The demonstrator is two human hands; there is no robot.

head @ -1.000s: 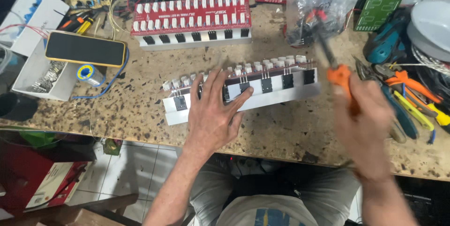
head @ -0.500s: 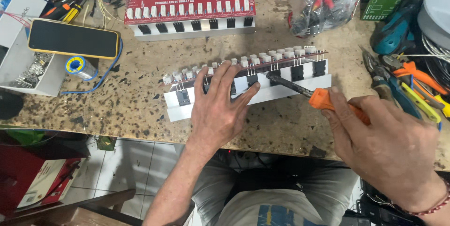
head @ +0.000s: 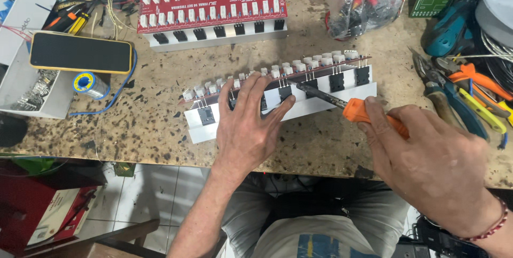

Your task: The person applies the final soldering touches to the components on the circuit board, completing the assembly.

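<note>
Since half a second ago, hardly moved: right hand still gripping orange-handled screwdriver, tip still angled up-left at the black transistors on the near board. Left hand still spread flat, fingers wide, pressing down on amplifier board with heatsink, holding nothing. Board lying slantwise mid-worktop, close to the near edge, white resistors along its far side. Second red board toward the far edge. Phone and solder spool near the left edge, pliers near the right edge. Probably best done with firm downward pressure from the flat palm, tip seated squarely, left fingertips kept clear of the blade.
</note>
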